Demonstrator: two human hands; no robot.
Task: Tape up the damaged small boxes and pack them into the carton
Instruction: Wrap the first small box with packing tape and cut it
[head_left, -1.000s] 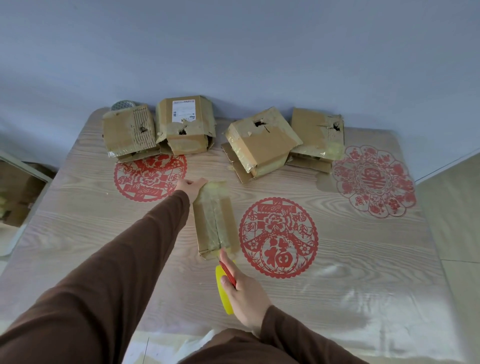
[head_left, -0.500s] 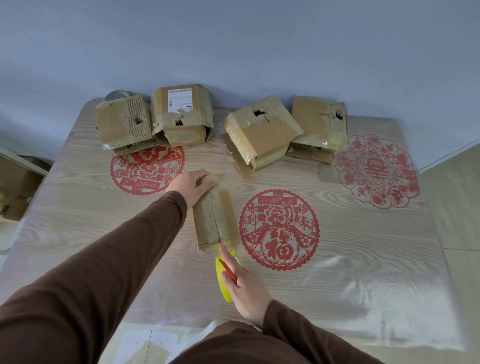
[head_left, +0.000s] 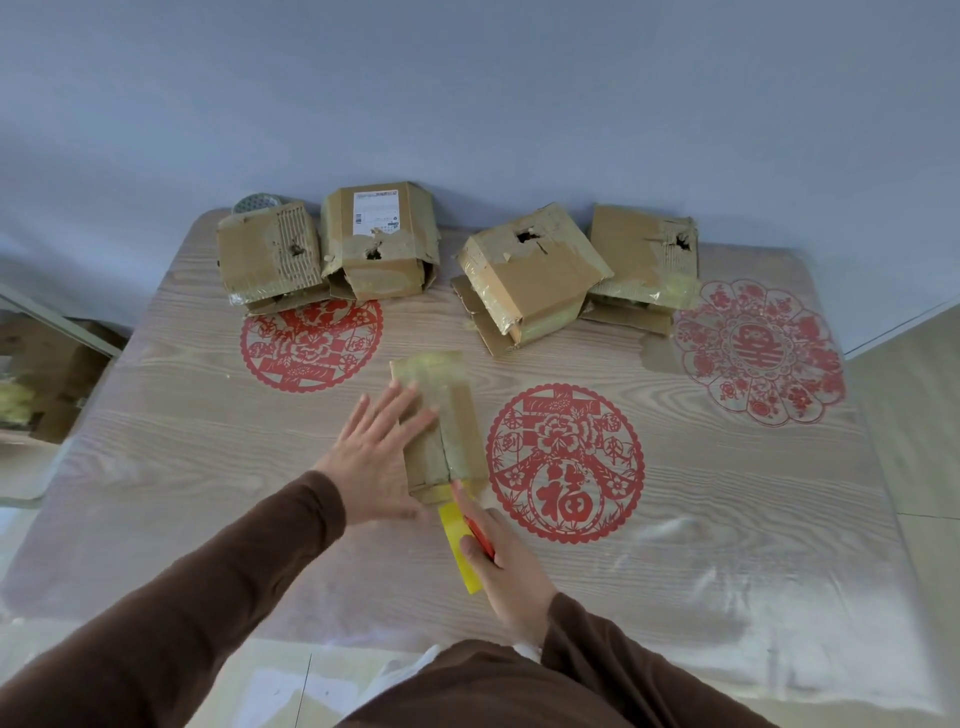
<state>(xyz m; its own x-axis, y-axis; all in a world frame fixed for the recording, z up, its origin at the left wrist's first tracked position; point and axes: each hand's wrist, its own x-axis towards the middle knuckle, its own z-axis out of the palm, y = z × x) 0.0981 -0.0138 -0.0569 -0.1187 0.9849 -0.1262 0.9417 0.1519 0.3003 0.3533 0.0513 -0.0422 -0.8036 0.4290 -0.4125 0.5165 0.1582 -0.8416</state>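
Left hand (head_left: 375, 457) flat, fingers straight on small box (head_left: 438, 423), right hand (head_left: 506, 564) gripping yellow tool (head_left: 460, 545), probably a tape cutter: press evenly along seam.

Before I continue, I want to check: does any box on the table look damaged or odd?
Yes. All four boxes along the wall have ragged holes punched in their tops and loose flaps underneath.
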